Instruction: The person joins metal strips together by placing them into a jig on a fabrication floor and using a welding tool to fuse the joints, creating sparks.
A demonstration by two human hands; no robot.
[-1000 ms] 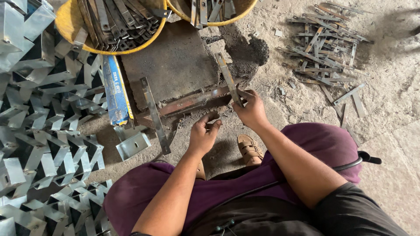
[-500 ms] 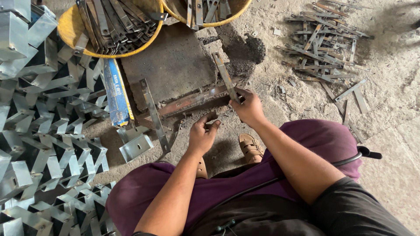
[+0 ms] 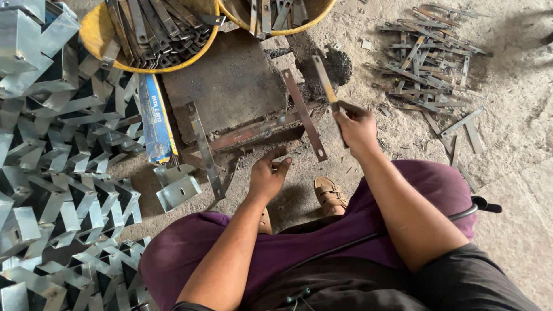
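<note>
My right hand grips one flat metal strip by its near end and holds it up, slanting away toward the baskets. My left hand hovers with loose fingers beside a second flat strip, which lies across a rusty angle-iron bar. That bar runs along the near edge of a dark stone block. A third strip leans over the bar further left. My legs in purple cloth and a sandalled foot fill the bottom.
Two yellow baskets of metal strips stand at the top. A heap of folded shiny metal brackets fills the left side. Loose strips lie scattered on the sandy ground at right. A blue packet lies beside the block.
My right hand has lifted a strip off the bar and moved it right and up. My left hand has let go and drawn back slightly.
</note>
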